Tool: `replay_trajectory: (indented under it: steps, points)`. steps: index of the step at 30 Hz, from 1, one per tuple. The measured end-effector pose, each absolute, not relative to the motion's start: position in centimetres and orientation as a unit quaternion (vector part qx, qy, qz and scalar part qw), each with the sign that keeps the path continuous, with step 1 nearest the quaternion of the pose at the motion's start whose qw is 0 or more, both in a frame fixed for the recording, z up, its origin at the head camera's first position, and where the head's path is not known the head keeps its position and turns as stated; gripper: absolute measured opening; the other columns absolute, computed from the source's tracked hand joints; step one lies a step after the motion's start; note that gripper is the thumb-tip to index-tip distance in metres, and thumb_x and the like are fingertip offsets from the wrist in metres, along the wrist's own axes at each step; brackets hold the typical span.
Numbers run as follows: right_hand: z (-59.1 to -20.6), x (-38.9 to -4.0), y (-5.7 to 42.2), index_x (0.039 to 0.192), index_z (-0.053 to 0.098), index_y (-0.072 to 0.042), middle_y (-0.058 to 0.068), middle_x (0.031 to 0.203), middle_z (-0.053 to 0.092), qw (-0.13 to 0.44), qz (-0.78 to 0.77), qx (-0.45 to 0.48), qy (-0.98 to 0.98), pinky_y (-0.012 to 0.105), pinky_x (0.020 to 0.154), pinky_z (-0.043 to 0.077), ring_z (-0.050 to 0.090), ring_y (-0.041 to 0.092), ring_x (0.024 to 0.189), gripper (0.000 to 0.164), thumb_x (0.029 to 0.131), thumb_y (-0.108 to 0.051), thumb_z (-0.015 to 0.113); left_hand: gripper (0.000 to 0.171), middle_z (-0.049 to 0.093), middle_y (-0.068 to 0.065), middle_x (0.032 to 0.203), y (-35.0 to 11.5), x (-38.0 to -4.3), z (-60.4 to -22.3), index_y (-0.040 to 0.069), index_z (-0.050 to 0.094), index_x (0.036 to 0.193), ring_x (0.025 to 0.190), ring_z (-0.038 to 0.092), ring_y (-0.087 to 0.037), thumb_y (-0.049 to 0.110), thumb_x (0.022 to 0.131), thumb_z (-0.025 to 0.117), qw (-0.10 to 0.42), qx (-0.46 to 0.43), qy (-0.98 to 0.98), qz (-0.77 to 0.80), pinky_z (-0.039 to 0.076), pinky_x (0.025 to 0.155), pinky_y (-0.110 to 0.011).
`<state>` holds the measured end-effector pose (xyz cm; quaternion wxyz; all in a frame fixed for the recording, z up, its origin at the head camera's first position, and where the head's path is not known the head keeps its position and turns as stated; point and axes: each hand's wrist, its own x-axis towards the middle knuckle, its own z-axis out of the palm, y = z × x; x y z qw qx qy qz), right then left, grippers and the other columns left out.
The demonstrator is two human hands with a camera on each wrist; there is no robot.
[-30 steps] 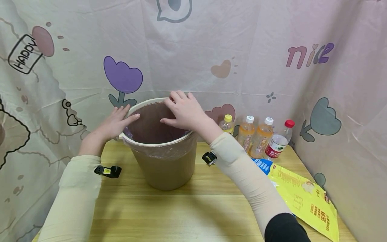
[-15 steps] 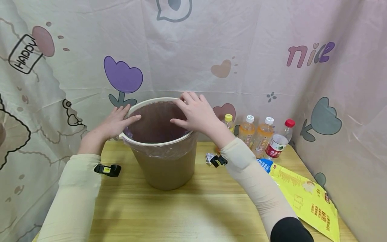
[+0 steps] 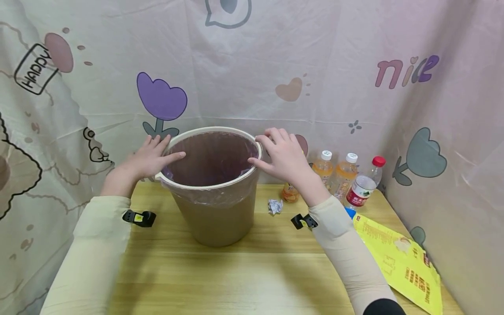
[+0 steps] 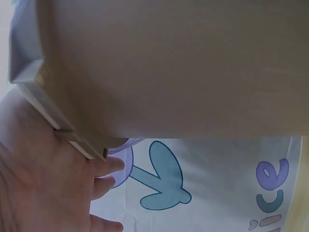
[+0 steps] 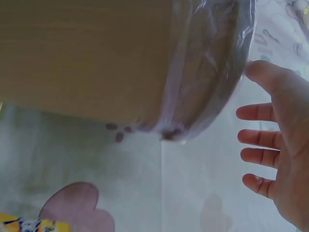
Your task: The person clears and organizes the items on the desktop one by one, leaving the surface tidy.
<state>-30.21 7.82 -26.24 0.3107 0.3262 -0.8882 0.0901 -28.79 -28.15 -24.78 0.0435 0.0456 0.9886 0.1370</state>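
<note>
A brown trash can (image 3: pixel 220 223) with a pale rim stands upright on the wooden table. A clear plastic liner (image 3: pixel 214 198) lines it and folds down over the outside. My left hand (image 3: pixel 146 161) rests on the left side of the rim, its thumb over the opening and its fingers extended outside; the left wrist view shows the palm (image 4: pixel 43 164) against the rim. Beside the right part of the rim is my right hand (image 3: pixel 285 158), fingers spread and holding nothing. Its thumb tip reaches the rim's edge in the right wrist view, next to the lined can wall (image 5: pixel 96 58).
A crumpled paper ball (image 3: pixel 275 206) lies right of the can, near an orange bottle (image 3: pixel 290 193) partly behind my right hand. Further right stand a red-capped bottle (image 3: pixel 361 186) and white-capped bottles (image 3: pixel 343 175). A yellow package (image 3: pixel 401 258) lies at the right table edge, before a printed curtain.
My right hand has moved right, from over the can's opening to beside its right rim. The paper ball and orange bottle have come into sight. My left hand stays on the rim.
</note>
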Motion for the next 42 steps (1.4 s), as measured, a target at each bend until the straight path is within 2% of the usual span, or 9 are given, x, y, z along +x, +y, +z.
replay_trajectory:
  steps: [6, 10, 14, 21, 30, 42]
  points:
    - [-28.0, -30.4, 9.9, 0.116, 0.062, -0.016, 0.010, 0.119, 0.056, 0.331, 0.113, 0.313, -0.883, 0.049, 0.085, 0.044, 0.053, 0.031, 0.109, 0.047, 0.085, -0.052, 0.067, 0.100, -0.009, -0.026, 0.161, -28.2, -28.8, -24.6, 0.011, -0.005, 0.157, 0.147, -0.016, -0.048, 0.079, 0.090, 0.025, 0.045, 0.044, 0.992, 0.107, -0.002, 0.105, -0.080]
    - [-29.2, -30.5, 11.0, 0.116, 0.063, -0.016, 0.010, 0.117, 0.057, 0.330, 0.118, 0.302, -0.887, 0.049, 0.085, 0.045, 0.053, 0.032, 0.107, 0.045, 0.086, -0.049, 0.068, 0.101, -0.005, -0.025, 0.162, -28.2, -28.8, -24.5, 0.009, -0.002, 0.157, 0.148, -0.014, -0.047, 0.078, 0.090, 0.026, 0.044, 0.048, 0.993, 0.095, 0.000, 0.106, -0.080]
    - [-30.7, -30.6, 11.7, 0.118, 0.063, -0.015, 0.010, 0.120, 0.057, 0.310, 0.115, 0.290, -0.898, 0.047, 0.081, 0.045, 0.051, 0.031, 0.109, 0.047, 0.087, -0.050, 0.067, 0.102, -0.004, -0.024, 0.162, -28.5, -28.9, -24.5, 0.007, -0.001, 0.157, 0.148, -0.012, -0.047, 0.078, 0.090, 0.027, 0.044, 0.052, 0.994, 0.090, 0.001, 0.106, -0.080]
    - [-33.7, -30.9, 12.7, 0.119, 0.064, -0.015, 0.010, 0.120, 0.057, 0.284, 0.107, 0.258, -0.917, 0.048, 0.081, 0.047, 0.053, 0.031, 0.114, 0.049, 0.088, -0.053, 0.064, 0.102, -0.004, -0.026, 0.161, -28.7, -28.7, -24.2, 0.005, 0.000, 0.156, 0.147, -0.011, -0.048, 0.076, 0.090, 0.031, 0.047, 0.058, 0.993, 0.090, 0.001, 0.105, -0.080]
    - [-37.2, -31.5, 13.6, 0.121, 0.063, -0.016, 0.007, 0.117, 0.057, 0.234, 0.100, 0.229, -0.939, 0.043, 0.076, 0.045, 0.054, 0.029, 0.107, 0.050, 0.089, -0.055, 0.062, 0.103, -0.005, -0.028, 0.161, -28.6, -28.3, -24.0, 0.003, -0.001, 0.156, 0.147, -0.011, -0.050, 0.076, 0.090, 0.030, 0.052, 0.055, 0.993, 0.086, 0.002, 0.105, -0.081]
    - [-42.0, -32.2, 14.0, 0.119, 0.062, -0.015, 0.006, 0.112, 0.055, 0.190, 0.105, 0.213, -0.953, 0.044, 0.078, 0.045, 0.052, 0.027, 0.103, 0.051, 0.087, -0.054, 0.066, 0.104, -0.010, -0.029, 0.159, -27.7, -28.1, -24.1, 0.002, -0.005, 0.155, 0.146, -0.013, -0.050, 0.075, 0.091, 0.031, 0.060, 0.054, 0.990, 0.119, 0.003, 0.104, -0.082]
